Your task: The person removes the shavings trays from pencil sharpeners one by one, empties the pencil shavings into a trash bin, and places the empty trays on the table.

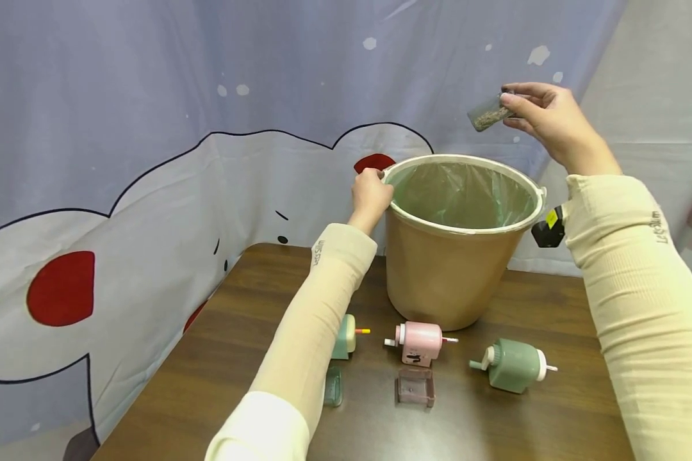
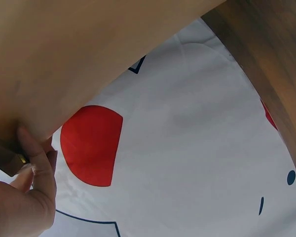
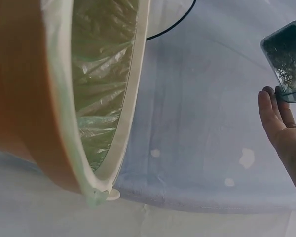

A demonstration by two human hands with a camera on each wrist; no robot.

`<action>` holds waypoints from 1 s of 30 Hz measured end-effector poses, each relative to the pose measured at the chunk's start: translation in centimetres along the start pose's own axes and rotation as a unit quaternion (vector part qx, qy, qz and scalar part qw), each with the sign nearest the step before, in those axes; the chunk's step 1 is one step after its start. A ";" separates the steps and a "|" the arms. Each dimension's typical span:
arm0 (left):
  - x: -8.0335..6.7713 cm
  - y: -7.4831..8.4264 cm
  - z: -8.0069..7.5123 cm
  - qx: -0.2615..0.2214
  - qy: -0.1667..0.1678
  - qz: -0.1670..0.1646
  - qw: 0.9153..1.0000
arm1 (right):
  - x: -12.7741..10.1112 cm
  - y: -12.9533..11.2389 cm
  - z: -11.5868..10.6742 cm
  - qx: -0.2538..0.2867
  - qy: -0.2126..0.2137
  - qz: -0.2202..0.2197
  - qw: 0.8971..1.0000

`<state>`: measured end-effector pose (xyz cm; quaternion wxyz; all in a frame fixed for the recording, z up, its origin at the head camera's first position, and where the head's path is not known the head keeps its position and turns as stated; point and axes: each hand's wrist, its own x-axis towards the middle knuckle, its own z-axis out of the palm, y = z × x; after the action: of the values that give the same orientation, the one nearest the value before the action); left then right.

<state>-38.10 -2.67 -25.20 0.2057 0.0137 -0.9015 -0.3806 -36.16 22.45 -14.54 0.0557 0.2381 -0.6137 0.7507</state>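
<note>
A tan bucket (image 1: 446, 269) lined with a green bag stands at the back of the brown table (image 1: 219, 371). My left hand (image 1: 371, 195) grips its rim on the left side. My right hand (image 1: 544, 118) is raised above and to the right of the bucket and pinches a small clear tray (image 1: 489, 114) with dark shavings in it. The right wrist view shows that tray (image 3: 287, 59) at my fingertips (image 3: 269, 106) and the bucket's rim (image 3: 130, 94) to the left. In the left wrist view my fingers (image 2: 37, 160) press against the bucket's wall (image 2: 64, 49).
In front of the bucket stand three small sharpeners: a pale green one (image 1: 344, 336) behind my left forearm, a pink one (image 1: 418, 342), a green one (image 1: 513, 365). Two empty trays (image 1: 415, 387) lie before them. A printed cloth (image 1: 150, 192) hangs behind and to the left.
</note>
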 end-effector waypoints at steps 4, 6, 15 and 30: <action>-0.1 -0.1 0.1 0.000 0.001 -0.003 1.000 | -0.2 0.2 0.4 -0.037 0.008 -0.006 0.999; -0.1 -0.1 0.1 0.001 0.004 -0.003 1.000 | -0.2 0.2 0.6 -0.079 0.020 -0.012 0.997; -0.1 -0.1 -0.1 0.003 0.004 -0.003 1.000 | -0.1 -0.2 1.3 -0.282 0.040 -0.019 0.958; -0.3 -0.2 -0.1 0.010 0.001 -0.008 1.000 | -0.1 0.0 2.7 -0.508 -0.073 -0.032 0.857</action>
<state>-37.82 -2.85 -25.37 0.2037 0.0230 -0.9047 -0.3734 -35.29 19.94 -14.28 0.1486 0.2502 -0.9042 0.3125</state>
